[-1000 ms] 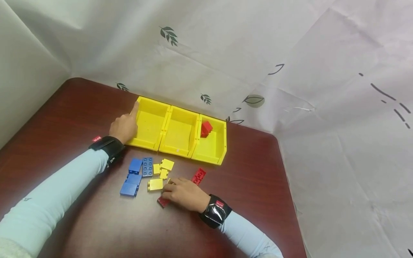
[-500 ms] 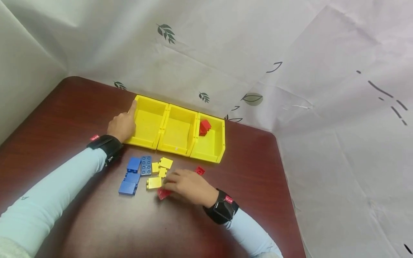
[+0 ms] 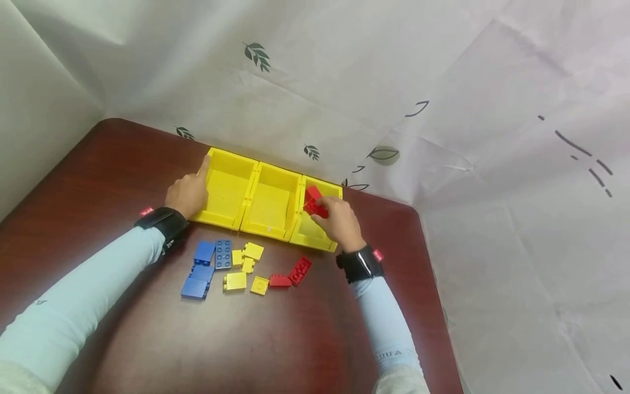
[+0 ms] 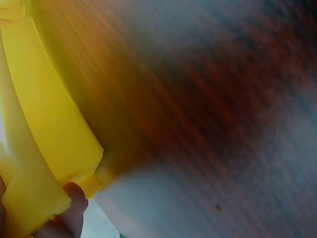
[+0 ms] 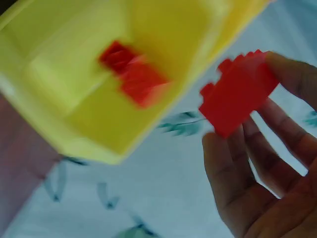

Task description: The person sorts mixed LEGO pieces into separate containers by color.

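Note:
My right hand (image 3: 340, 221) pinches a red toy brick (image 5: 240, 91) between thumb and fingers, above the right compartment of a three-part yellow bin (image 3: 268, 232). Two red bricks (image 5: 141, 82) lie inside that compartment, blurred in the right wrist view. At the bin's left end my left hand (image 3: 188, 192) grips the side wall, its index finger stretched along the rim. The left wrist view shows fingertips (image 4: 74, 201) hooked at the bin's edge; the rest of that hand is mostly hidden there.
On the dark red table (image 3: 221, 339), in front of the bin, lie blue bricks (image 3: 203, 273), several yellow bricks (image 3: 235, 281) and two red bricks (image 3: 280, 280). A white leaf-print sheet (image 3: 305, 82) hangs close behind the bin.
My right hand has picked up a red brick from the table and moved it up and away to the right compartment. My left hand has stayed at the bin.

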Demonstrator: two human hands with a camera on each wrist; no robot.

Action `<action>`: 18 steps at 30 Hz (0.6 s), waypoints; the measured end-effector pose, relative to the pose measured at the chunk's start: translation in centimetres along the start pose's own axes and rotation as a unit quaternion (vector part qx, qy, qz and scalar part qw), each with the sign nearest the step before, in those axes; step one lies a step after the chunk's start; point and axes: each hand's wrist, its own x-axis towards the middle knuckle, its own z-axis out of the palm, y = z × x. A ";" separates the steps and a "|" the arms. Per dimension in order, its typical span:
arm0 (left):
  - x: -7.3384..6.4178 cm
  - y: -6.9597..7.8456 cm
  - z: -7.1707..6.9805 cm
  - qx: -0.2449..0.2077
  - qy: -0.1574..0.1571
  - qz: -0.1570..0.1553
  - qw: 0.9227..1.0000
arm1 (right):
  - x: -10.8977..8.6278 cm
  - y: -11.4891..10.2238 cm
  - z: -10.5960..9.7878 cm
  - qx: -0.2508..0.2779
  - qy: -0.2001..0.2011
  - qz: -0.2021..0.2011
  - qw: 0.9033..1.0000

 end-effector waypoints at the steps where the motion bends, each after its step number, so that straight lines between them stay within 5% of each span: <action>1: 0.0 0.0 0.0 -0.001 0.000 0.000 1.000 | 0.6 0.4 0.3 0.007 -0.009 0.028 1.000; 8: -0.1 0.0 -0.1 0.008 -0.003 0.001 1.000 | 3.7 1.6 2.7 0.027 -0.082 0.154 0.984; 18: 0.1 0.0 -0.1 0.006 -0.007 0.006 1.000 | 5.6 1.2 5.3 0.000 -0.094 0.141 0.986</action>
